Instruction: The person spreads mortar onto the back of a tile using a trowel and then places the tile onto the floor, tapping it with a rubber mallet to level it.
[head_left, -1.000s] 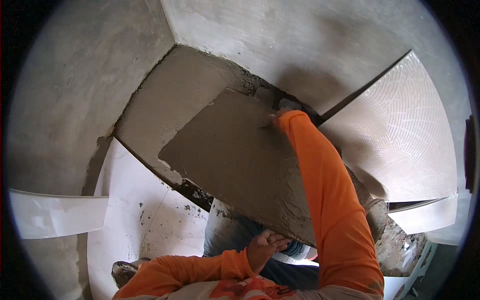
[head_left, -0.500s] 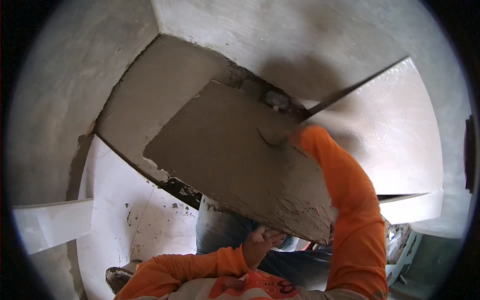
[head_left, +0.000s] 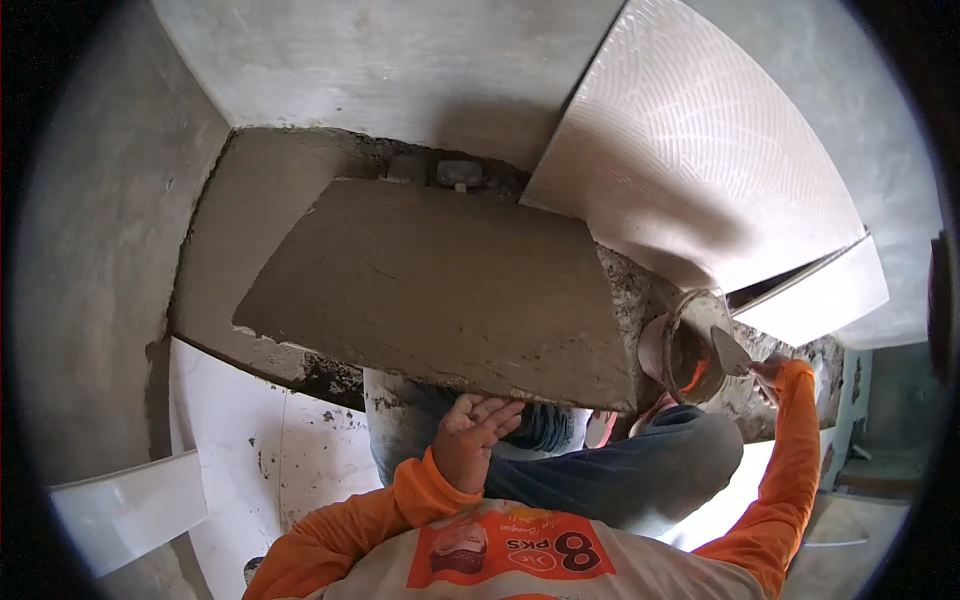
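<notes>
Right hand (head_left: 770, 376) grasping a trowel (head_left: 732, 354) at the bucket (head_left: 653, 348), left hand (head_left: 468, 440) at the mortar-coated slab's (head_left: 440, 290) near edge (whether gripping, cannot tell).

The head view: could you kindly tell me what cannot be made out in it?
In the head view:
Trowel: its handle is mostly hidden by the right hand.
Bucket: part of its rim is hidden behind the trowel's blade.
Mortar-covered slab: its underside faces away.
Ridged tile: its top is cut off by the upper edge.
</notes>
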